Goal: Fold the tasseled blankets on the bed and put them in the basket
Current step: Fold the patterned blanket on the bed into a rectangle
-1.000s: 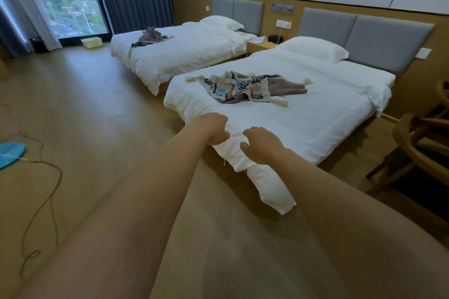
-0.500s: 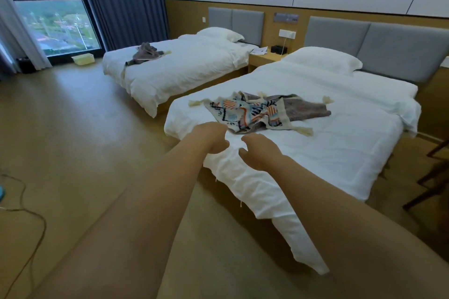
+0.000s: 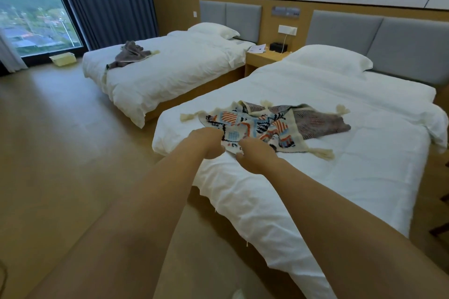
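A patterned tasseled blanket (image 3: 264, 126) in blue, orange and cream lies crumpled on the near bed (image 3: 340, 177); its far part is turned over, showing a grey-brown underside. My left hand (image 3: 206, 142) and my right hand (image 3: 255, 156) are side by side at its near edge, fingers curled onto the fabric; the fingertips are hidden. A second, grey tasseled blanket (image 3: 128, 54) lies bunched on the far bed (image 3: 175, 73). The pale yellow basket (image 3: 62, 59) stands on the floor by the window.
A wooden nightstand (image 3: 264, 57) with papers and a dark box sits between the beds. Wooden floor stretches left toward the window and blue curtain (image 3: 104, 2). Dark chair legs (image 3: 441, 204) show at the right edge.
I have come closer to the near bed. Both hands moved forward from over the duvet's corner to the near edge of the patterned blanket.
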Demonstrator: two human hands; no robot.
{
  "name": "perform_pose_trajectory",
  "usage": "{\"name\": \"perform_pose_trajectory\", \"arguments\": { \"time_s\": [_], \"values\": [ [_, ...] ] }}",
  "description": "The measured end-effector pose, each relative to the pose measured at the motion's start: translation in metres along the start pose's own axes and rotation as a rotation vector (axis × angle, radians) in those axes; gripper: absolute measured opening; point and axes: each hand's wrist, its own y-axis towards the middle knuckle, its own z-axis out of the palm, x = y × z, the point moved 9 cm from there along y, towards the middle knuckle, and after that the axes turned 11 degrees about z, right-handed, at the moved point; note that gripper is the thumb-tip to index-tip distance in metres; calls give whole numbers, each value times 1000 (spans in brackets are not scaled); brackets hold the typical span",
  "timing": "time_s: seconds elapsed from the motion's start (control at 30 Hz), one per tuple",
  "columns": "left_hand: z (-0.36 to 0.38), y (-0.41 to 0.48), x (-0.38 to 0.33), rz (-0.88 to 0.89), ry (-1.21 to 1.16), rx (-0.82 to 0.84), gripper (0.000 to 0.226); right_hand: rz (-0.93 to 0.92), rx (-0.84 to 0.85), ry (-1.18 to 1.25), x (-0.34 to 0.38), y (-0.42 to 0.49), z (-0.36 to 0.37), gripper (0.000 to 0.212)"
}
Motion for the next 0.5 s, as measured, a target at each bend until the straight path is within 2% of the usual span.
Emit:
{"name": "perform_pose_trajectory", "arguments": {
  "time_s": [0.1,0.17,0.27,0.37,0.5],
  "values": [
    [-8,54,20,12,-34,24,45,12,8,40,-8,65,-10,19],
    [-12,88,36,16,-56,41,44,39,28,56,-16,108,-13,31],
    [-18,135,63,23,-71,44,45,45,77,48,-20,166,-15,15],
    [-15,175,90,23,-75,69,46,46,121,14,-14,214,-7,36],
    [-9,232,130,43,-111,60,44,59,146,-13,-5,281,10,34]
  ]
}}
